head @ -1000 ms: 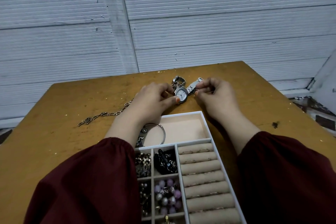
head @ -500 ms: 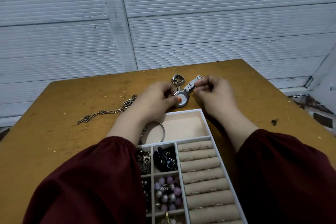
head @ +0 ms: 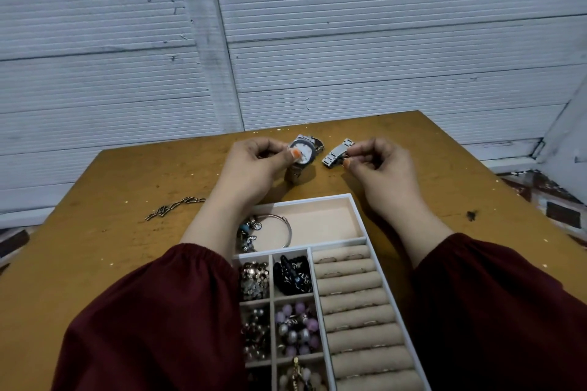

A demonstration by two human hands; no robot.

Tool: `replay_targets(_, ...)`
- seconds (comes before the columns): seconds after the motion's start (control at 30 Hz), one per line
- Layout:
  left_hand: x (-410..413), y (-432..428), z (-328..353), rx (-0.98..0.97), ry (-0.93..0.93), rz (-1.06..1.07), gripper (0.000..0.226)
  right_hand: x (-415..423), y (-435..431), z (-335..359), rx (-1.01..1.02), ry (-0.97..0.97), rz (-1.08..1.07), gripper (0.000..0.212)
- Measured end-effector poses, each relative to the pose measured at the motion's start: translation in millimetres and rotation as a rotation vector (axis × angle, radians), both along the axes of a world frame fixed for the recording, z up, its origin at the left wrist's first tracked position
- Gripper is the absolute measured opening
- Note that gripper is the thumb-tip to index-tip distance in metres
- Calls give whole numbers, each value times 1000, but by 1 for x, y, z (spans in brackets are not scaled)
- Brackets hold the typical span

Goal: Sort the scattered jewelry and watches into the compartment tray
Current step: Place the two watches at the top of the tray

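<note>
The watch [head: 301, 152] is held just above the middle of the frame. Its face is pinched by the left hand [head: 257, 165], and its strap end [head: 337, 153] by the right hand [head: 381, 165], so it is stretched left to right. The tray [head: 359, 216] lies just below both hands. Only a bracelet [head: 281, 228] is seen in its top box [head: 327, 222].

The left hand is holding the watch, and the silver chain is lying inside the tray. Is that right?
Not quite. The head view shows the left hand holding the watch, but the silver chain lies on the table, to the left of the tray and outside it.
</note>
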State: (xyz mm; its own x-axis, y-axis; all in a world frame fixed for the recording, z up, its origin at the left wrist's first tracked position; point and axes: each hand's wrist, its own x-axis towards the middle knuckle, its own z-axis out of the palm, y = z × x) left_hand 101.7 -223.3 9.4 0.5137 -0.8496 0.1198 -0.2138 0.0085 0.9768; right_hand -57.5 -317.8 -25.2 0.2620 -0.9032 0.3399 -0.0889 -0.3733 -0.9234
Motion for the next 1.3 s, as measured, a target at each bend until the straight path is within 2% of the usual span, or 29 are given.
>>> replay_targets(0.13, -1, 4, 7, -31, 13, 79, 12, -3, 5, 0, -6, -23, -14, 29)
replay_targets(0.37, -12, 34, 19, -71, 86, 77, 19, -5, 19, 3, 23, -106, -12, 30)
replay_targets(0.6, -30, 82, 36, -126, 123, 69, 7, -27, 51, 19, 109, -211, -34, 24)
replay_targets(0.83, -73, 135, 42, -224, 197, 115, 8, -62, 121, 27, 158, -279, -2, 16)
replay_targets(1.07, -118, 176, 34, -323, 337, 175, 7, -97, 181, 20, 217, -222, 64, 13)
replay_targets(1.3, -144, 194, 16, -329, 303, 207, 7, -120, 205, 5, 138, -8, 119, 14)
